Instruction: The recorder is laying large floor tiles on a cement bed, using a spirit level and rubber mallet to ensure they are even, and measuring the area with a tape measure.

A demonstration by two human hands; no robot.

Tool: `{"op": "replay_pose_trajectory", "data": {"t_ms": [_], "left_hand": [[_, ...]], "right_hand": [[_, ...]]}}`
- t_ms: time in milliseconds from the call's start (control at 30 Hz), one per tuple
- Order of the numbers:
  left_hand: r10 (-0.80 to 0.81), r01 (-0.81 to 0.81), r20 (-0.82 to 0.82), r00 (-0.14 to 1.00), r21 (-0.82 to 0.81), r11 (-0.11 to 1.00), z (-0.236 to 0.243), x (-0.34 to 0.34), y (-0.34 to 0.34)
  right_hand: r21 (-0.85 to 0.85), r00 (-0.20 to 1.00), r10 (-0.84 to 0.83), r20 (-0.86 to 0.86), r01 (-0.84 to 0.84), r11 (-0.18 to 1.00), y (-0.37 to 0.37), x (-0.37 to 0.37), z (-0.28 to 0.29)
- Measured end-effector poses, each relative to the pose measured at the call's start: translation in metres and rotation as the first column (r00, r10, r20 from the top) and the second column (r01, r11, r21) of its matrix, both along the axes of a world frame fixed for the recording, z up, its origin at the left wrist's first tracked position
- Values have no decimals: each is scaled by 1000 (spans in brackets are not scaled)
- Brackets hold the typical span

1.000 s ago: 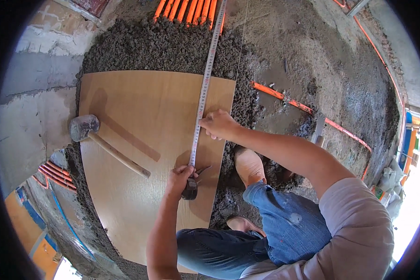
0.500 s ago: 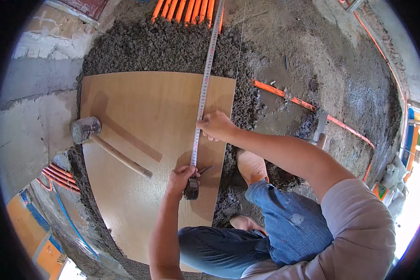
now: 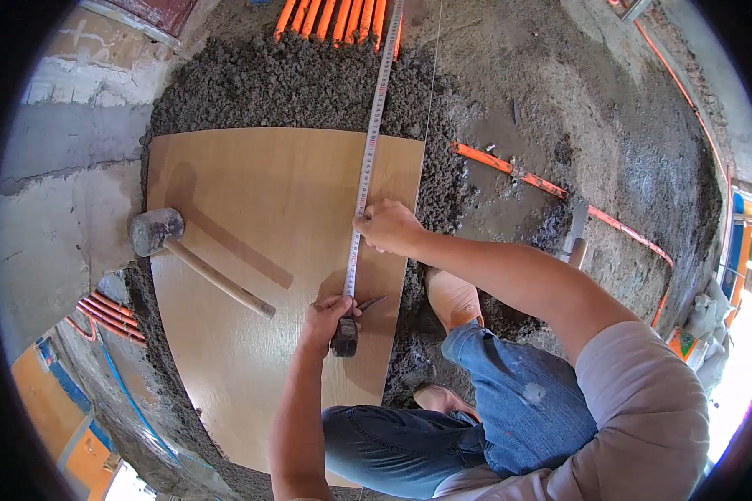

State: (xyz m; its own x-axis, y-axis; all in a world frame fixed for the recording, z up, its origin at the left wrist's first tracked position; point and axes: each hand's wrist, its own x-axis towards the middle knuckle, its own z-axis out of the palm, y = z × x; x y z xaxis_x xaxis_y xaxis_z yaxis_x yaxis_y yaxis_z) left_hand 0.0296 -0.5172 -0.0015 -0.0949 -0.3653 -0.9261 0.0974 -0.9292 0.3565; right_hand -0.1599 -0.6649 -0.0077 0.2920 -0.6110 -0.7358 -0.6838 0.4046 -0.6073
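Note:
My left hand [image 3: 326,321] is closed at the mouth of a black tape measure [image 3: 344,339], low on a tan wood-grain slab [image 3: 251,179]. From there the white tape blade [image 3: 368,163] runs out across the slab and past its far edge, over the mortar toward the orange pipes. Farther up the blade, my right hand [image 3: 390,227] pinches it between thumb and fingers. A thin dark pointed piece [image 3: 373,302] sticks out beside my left hand; its kind is unclear. To the left, a mallet [image 3: 157,232] with a grey head and wooden handle rests on the slab.
Rough grey mortar [image 3: 267,83] borders the slab. Several orange pipes [image 3: 342,18] lie beyond it, and another orange pipe [image 3: 485,157] crosses the floor at right. A taut thin string [image 3: 430,100] passes near the slab's right edge. A trowel [image 3: 576,242] lies right of my foot.

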Motion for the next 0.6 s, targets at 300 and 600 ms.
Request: {"op": "replay_pose_trajectory", "data": {"t_ms": [300,600], "left_hand": [[-17,16,-28,999,-16,1000,-1,0,3],[24,-24,-29,999,-13,1000,1,1,-1]], "right_hand": [[-392,970,223,-95,-242,888,-9,15,35],[-753,952,270,-142,-281,595,-34,62,10]]}}
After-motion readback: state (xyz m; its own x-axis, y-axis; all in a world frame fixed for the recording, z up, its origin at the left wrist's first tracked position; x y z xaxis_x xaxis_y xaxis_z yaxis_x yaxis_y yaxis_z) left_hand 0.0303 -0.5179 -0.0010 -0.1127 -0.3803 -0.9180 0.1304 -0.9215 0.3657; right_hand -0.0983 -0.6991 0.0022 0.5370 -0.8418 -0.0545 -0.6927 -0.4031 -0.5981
